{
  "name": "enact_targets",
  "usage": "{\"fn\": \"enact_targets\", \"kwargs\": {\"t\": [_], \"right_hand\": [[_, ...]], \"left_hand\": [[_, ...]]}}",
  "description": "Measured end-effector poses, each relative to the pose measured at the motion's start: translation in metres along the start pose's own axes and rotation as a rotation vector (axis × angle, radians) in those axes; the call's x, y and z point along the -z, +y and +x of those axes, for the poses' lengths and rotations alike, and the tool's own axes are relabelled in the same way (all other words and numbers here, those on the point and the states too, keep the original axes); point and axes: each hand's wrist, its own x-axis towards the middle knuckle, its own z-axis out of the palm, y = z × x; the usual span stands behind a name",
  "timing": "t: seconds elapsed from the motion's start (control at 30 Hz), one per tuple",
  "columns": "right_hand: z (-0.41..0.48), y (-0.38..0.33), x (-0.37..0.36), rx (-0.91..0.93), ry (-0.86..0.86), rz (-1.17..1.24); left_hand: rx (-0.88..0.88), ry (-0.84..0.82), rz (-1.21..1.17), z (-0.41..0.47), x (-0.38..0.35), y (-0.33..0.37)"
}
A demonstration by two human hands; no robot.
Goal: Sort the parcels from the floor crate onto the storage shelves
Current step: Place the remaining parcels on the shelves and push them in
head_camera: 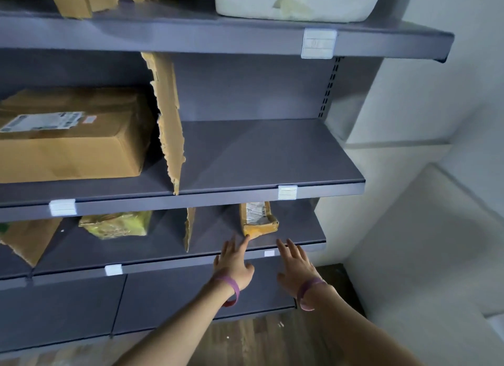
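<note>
A small brown taped parcel (258,219) with a white label lies on the lower grey shelf (300,239), right of a cardboard divider (189,228). My left hand (234,262) is open, fingers spread, with one fingertip touching the parcel's near corner. My right hand (296,267) is open too, hovering over the shelf's front edge just right of the parcel, holding nothing. Both wrists wear pink bands. The floor crate is out of view.
A yellow-green wrapped parcel (116,224) and a tilted carton (27,239) share the lower shelf. The middle shelf (259,153) holds a large cardboard box (73,136) and a torn divider (167,115). A white foam box (294,0) sits on top. A white wall is at right.
</note>
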Motion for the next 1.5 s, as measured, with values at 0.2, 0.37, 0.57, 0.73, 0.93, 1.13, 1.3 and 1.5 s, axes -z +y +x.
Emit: {"fn": "enact_targets", "kwargs": {"t": [0.2,0.37,0.57,0.73,0.93,1.13,1.3,1.5], "right_hand": [[0.046,0.027,0.002,0.112,-0.072,-0.054],[0.080,0.042,0.002,0.220,-0.034,-0.094],[0.106,0.044,-0.005,0.304,0.013,-0.122],[0.119,0.048,-0.016,0.344,0.000,-0.119],[0.135,0.053,-0.015,0.320,0.053,-0.064],[0.146,0.056,-0.011,0.296,0.067,-0.062],[0.146,0.063,-0.013,0.274,0.059,-0.064],[0.144,0.057,-0.011,0.289,0.064,-0.067]], "left_hand": [[0.142,0.014,-0.029,0.031,-0.015,0.007],[0.175,0.031,-0.112,0.060,-0.022,0.010],[0.138,0.045,-0.175,0.091,-0.038,0.011],[0.104,0.050,-0.155,0.104,-0.054,0.012],[0.095,0.043,-0.117,0.122,-0.052,0.019],[0.121,0.023,-0.107,0.134,-0.052,0.026],[0.126,0.032,-0.061,0.133,-0.059,0.029],[0.145,0.077,-0.097,0.130,-0.051,0.030]]}}
